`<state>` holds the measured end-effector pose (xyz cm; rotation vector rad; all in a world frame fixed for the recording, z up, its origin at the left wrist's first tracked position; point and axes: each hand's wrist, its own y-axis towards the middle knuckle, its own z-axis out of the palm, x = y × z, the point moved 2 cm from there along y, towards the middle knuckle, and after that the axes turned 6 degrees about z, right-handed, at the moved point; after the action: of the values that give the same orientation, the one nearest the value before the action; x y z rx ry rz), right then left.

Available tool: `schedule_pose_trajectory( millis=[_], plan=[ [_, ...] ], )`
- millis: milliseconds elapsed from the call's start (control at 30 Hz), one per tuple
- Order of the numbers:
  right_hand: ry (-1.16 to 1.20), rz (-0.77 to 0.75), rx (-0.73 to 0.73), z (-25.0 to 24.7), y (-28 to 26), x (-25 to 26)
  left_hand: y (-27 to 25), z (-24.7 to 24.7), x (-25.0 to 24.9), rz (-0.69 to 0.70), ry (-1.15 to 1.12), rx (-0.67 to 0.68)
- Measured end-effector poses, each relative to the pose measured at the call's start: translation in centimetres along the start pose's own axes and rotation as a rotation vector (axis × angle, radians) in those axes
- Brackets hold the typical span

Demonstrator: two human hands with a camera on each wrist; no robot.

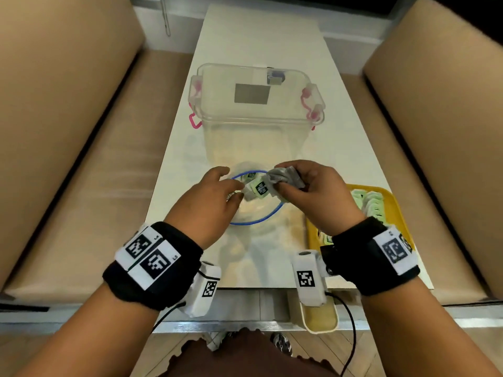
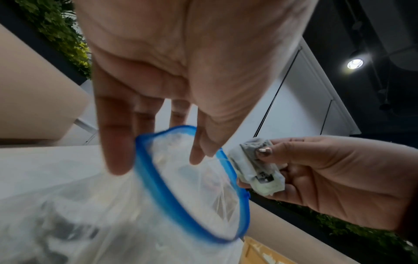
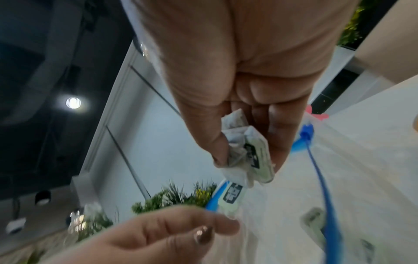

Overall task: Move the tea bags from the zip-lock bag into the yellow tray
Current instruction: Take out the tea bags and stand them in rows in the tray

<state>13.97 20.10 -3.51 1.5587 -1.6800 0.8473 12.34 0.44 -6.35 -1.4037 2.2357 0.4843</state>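
Tea bags: bunch pinched in right hand, above the bag mouth.
Zip-lock bag: open, near table front edge.
Left hand: fingers pinch the blue rim.
Yellow tray: front right corner, holds tea bags.

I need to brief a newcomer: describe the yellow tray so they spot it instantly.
Start at the long white table between the tan benches. The yellow tray sits at its near right corner, beside the right hand. Unlike the clear lidded box farther back, it is opaque yellow, holding pale green tea bags.
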Motion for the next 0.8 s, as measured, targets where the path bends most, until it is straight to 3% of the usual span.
schedule_pose_trajectory(
  millis=[100, 167, 233, 367, 433, 533, 667, 800],
  plan=[
    [0.108, -0.010, -0.010, -2.2, -0.3, 0.0, 0.0, -1.0, -1.6, -0.011, 0.196, 0.002],
    [0.160, -0.032, -0.032, -3.5, -0.5, 0.0, 0.4, -1.8, -3.1, 0.047, 0.268, -0.116],
    [0.165, -0.059, -0.064, -4.3, -0.6, -0.1, 1.1, -2.2, -4.7, 0.093, 0.188, -0.190],
    [0.154, -0.085, -0.140, -5.2, -0.6, -0.3, 3.4, -0.1, -7.8, -0.107, -0.530, -0.077],
    [0.077, -0.105, -0.186, -5.3, -0.7, -0.4, 4.5, 1.5, -9.3, -0.222, -0.838, 0.024],
    [-0.111, -0.159, -0.215, -5.5, -1.2, -0.7, 5.6, 3.2, -10.8, -0.287, -1.234, 0.140],
    [-0.324, -0.309, -0.135, -5.7, -2.0, -1.7, 6.3, 4.3, -11.5, -0.307, -1.543, 0.193],
    [-0.291, -0.286, -0.038, -6.1, -2.2, -3.4, 6.6, 5.3, -11.4, -0.315, -1.627, 0.201]
  ],
)
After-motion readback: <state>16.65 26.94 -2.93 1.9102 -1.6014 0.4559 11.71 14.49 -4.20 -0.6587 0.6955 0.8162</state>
